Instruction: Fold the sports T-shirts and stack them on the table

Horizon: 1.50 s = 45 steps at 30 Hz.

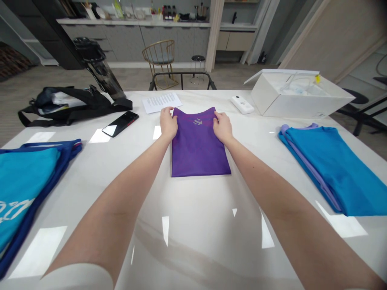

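Note:
A purple shirt [200, 151], folded into a neat rectangle with a small grey print near its collar, lies on the white table [193, 225] in front of me. My left hand [168, 124] grips its upper left corner, thumb on top. At the upper right corner my right hand [223, 126] pinches the fabric the same way. Between the two hands the far edge dips in a shallow curve. The fingers under the cloth are hidden.
Folded blue clothes [27, 173] lie at left, more blue and lilac clothes [341, 165] at right. Farther back are a black bag [75, 104], bottle [102, 68], phone [120, 123], printed sheet [161, 102], white device [242, 104] and open white box [296, 102].

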### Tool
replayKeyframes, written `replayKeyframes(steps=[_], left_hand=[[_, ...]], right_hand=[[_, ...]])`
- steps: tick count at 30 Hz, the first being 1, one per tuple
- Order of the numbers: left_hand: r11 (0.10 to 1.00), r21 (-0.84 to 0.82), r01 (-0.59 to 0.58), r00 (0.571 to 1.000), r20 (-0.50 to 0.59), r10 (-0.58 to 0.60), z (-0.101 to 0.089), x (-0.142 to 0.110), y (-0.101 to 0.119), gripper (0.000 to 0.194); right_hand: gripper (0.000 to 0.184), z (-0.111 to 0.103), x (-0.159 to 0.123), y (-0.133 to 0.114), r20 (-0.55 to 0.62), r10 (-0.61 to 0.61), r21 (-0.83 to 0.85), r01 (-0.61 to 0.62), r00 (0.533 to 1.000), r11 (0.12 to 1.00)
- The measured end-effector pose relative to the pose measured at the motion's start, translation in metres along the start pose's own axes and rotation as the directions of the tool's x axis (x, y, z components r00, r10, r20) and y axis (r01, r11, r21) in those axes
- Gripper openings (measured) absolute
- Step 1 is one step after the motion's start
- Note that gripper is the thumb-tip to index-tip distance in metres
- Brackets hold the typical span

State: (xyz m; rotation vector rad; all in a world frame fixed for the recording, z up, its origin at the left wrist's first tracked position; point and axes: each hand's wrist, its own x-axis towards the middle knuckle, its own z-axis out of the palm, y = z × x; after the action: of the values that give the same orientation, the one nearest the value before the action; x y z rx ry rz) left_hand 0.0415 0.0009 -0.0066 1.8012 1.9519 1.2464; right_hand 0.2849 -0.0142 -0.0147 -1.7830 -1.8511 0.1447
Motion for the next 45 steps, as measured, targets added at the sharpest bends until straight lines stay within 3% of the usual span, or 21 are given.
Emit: replayKeyframes(steps=[3,5,7,9,12,19,21,23,24,26,28,29,31,36,39,40,42,44,45], left_hand=[[0.958,0.207,-0.2,0.976,0.131,0.175,0.005,-0.017,0.019,0.053],[0.906,0.239,-0.349,0.911,0.313,0.268,0.013,-0.029,0.029,0.053],[0.891,0.244,-0.384,0.845,0.482,0.232,0.021,-0.036,0.034,0.055],[0.887,0.311,-0.342,0.819,0.561,0.12,0.026,-0.038,0.032,0.059],[0.868,0.414,-0.274,0.837,0.548,0.003,0.026,-0.034,0.022,0.067],[0.866,0.483,-0.131,0.891,0.439,-0.11,0.021,-0.026,0.012,0.074],[0.867,0.483,-0.119,0.916,0.391,-0.092,0.023,-0.027,0.012,0.071],[0.879,0.428,-0.21,0.928,0.371,0.041,0.026,-0.028,0.012,0.064],[0.876,0.372,-0.306,0.906,0.396,0.148,0.026,-0.028,0.012,0.06],[0.836,0.237,-0.495,0.802,0.496,0.334,0.026,-0.027,0.012,0.058],[0.81,0.159,-0.564,0.706,0.602,0.373,0.025,-0.025,0.012,0.06],[0.817,0.166,-0.552,0.695,0.633,0.341,0.024,-0.024,0.012,0.059],[0.842,0.231,-0.487,0.728,0.639,0.246,0.024,-0.021,0.011,0.056],[0.885,0.372,-0.28,0.849,0.527,0.047,0.026,-0.022,0.011,0.069],[0.889,0.388,-0.244,0.908,0.413,0.069,0.022,-0.034,0.016,0.06],[0.887,0.359,-0.291,0.909,0.394,0.138,0.019,-0.04,0.018,0.054],[0.865,0.271,-0.423,0.861,0.417,0.29,0.013,-0.054,0.023,0.048],[0.854,0.209,-0.476,0.814,0.473,0.338,0.007,-0.069,0.028,0.049],[0.862,0.207,-0.462,0.812,0.489,0.318,0.005,-0.076,0.03,0.048]], right_hand=[[0.052,0.0,-0.008,-0.019,0.039,0.013,-0.091,-0.01,0.999,0.996],[0.053,0.005,-0.012,-0.034,0.069,-0.092,-0.099,0.098,0.993,0.99],[0.056,0.013,-0.014,-0.046,0.169,-0.19,-0.073,0.205,0.967,0.976],[0.058,0.021,-0.012,-0.052,0.3,-0.187,-0.079,0.22,0.935,0.972],[0.06,0.028,-0.006,-0.048,0.394,-0.07,-0.152,0.14,0.916,0.978],[0.074,0.027,0.001,-0.025,0.331,0.104,-0.228,-0.027,0.938,0.973],[0.075,0.027,-0.001,-0.025,0.304,0.128,-0.235,-0.056,0.944,0.97],[0.073,0.027,-0.004,-0.026,0.248,0.107,-0.239,-0.046,0.963,0.97],[0.07,0.027,-0.005,-0.027,0.224,0.058,-0.235,-0.004,0.973,0.972],[0.064,0.027,-0.005,-0.029,0.238,-0.114,-0.201,0.163,0.965,0.966],[0.061,0.027,-0.003,-0.029,0.331,-0.269,-0.136,0.328,0.905,0.935],[0.06,0.027,-0.002,-0.029,0.379,-0.3,-0.11,0.365,0.875,0.925],[0.06,0.028,0.002,-0.028,0.425,-0.258,-0.112,0.333,0.868,0.936],[0.075,0.03,0.001,-0.027,0.36,-0.009,-0.209,0.091,0.933,0.974],[0.08,0.026,-0.007,-0.028,0.28,0.092,-0.233,-0.026,0.955,0.972],[0.079,0.024,-0.011,-0.028,0.239,0.106,-0.238,-0.048,0.965,0.97],[0.07,0.018,-0.021,-0.031,0.166,0.041,-0.235,-0.001,0.985,0.972],[0.061,0.014,-0.033,-0.036,0.168,-0.127,-0.2,0.16,0.978,0.967],[0.059,0.012,-0.04,-0.039,0.2,-0.197,-0.17,0.232,0.96,0.958]])
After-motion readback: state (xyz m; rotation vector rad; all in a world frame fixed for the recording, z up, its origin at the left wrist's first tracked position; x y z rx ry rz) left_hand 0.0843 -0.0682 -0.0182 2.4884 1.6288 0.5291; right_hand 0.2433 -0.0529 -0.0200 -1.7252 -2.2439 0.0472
